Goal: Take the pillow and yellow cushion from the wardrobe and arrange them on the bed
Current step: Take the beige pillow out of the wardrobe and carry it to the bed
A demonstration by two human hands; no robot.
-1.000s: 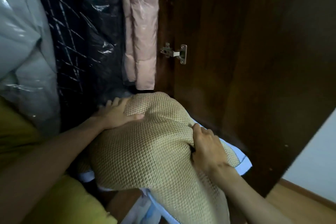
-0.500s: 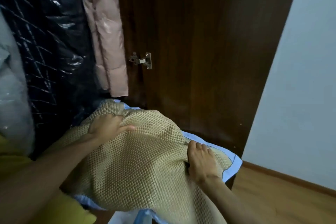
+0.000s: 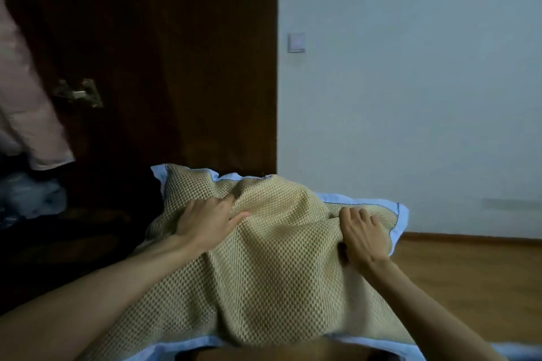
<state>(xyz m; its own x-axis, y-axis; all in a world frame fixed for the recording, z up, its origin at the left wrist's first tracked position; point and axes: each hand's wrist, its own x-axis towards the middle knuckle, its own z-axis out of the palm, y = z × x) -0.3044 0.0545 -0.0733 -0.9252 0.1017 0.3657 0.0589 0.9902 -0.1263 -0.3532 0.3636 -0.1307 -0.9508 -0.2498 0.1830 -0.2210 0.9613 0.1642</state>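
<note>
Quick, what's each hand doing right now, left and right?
Left hand: closed, gripping the yellow woven-mesh pillow with the light blue border.
Right hand: closed, clutching the same pillow's mesh near its right edge.

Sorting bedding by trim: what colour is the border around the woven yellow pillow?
Light blue border with dark stitching, edging the yellow waffle-textured pillow; the head view shows it.
</note>
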